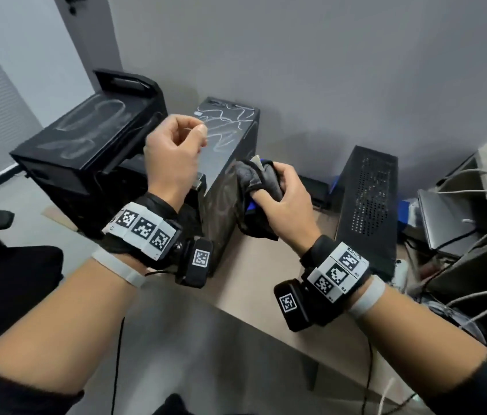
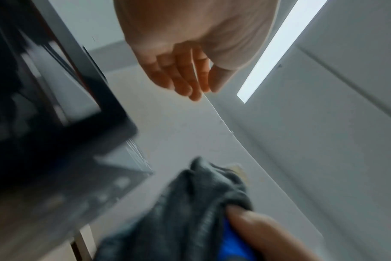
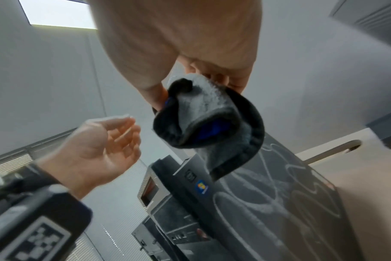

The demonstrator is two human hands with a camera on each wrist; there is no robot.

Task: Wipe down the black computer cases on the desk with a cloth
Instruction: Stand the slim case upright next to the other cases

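Three black computer cases stand on the desk: a wide left case (image 1: 86, 145) with faint dusty smears, a middle tower (image 1: 230, 130) with white scribbled marks on its top and side, and a perforated right case (image 1: 368, 205). My right hand (image 1: 287, 202) grips a bunched grey cloth (image 1: 254, 178) with blue inside, just right of the middle tower's side. The right wrist view shows the cloth (image 3: 208, 114) hanging above that marked tower (image 3: 279, 194). Above the tower's near end, my left hand (image 1: 176, 145) is raised with loosely curled fingers (image 3: 123, 137) and holds nothing.
A black office chair (image 1: 2, 265) stands at the left. A grey laptop (image 1: 446, 217) and several white and black cables lie at the right. The beige desk (image 1: 266, 280) ends in a near edge below my wrists. A grey wall is close behind the cases.
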